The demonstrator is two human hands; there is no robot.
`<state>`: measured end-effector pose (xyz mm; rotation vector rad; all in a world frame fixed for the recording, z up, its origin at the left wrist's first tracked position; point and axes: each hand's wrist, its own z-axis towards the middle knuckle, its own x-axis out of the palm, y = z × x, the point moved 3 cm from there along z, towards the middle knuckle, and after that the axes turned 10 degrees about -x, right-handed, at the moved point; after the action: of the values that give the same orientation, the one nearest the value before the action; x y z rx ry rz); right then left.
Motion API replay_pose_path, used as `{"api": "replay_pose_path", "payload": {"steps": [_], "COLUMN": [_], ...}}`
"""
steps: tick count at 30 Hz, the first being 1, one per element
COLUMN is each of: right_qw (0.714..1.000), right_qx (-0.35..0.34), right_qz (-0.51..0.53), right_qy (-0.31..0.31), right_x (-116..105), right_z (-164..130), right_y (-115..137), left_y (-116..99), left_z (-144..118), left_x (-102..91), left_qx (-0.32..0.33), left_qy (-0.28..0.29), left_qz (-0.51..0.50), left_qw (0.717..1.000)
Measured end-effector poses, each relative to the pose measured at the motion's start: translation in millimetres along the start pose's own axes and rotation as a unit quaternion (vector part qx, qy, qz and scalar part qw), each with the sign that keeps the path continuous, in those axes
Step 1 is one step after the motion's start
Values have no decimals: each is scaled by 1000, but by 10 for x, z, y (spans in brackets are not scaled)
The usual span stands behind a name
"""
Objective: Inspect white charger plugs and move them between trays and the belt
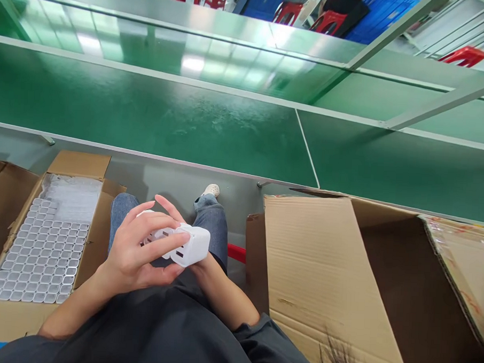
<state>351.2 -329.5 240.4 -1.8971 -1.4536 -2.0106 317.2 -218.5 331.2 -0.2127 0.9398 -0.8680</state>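
My left hand point(137, 246) reaches over from the left, with its fingers and thumb closed around a white socket adapter point(197, 246) that has dark slots on its face. Behind those fingers a second white socket adapter point(163, 234) shows in part. Under and behind the pieces lies my right hand point(169, 207), mostly hidden; a fingertip sticks up past the left hand and the wrist shows at the right. The adapters seem to rest in it. Both hands are above my lap.
An open carton point(90, 250) at left holds rows of small clear-topped white pieces point(42, 258) and plastic wrap point(76, 195). A large open cardboard box point(322, 265) stands at right. Ahead runs a long green table point(188, 120) with metal rails. Red stools point(329, 22) are beyond.
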Motion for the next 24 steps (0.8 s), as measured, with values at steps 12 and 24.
{"api": "replay_pose_path", "payload": {"steps": [12, 24], "right_qw": [961, 939], "right_qx": [-199, -220], "right_qz": [-184, -244], "right_qy": [-60, -99], "right_x": [-164, -185], "right_z": [-209, -241], "right_y": [404, 432], "left_y": [-8, 25], "left_z": [10, -29], "left_x": [47, 69], "left_qx": [3, 8], "left_qy": [11, 17], "left_qz": [-56, -89], "left_qw": [998, 996]}}
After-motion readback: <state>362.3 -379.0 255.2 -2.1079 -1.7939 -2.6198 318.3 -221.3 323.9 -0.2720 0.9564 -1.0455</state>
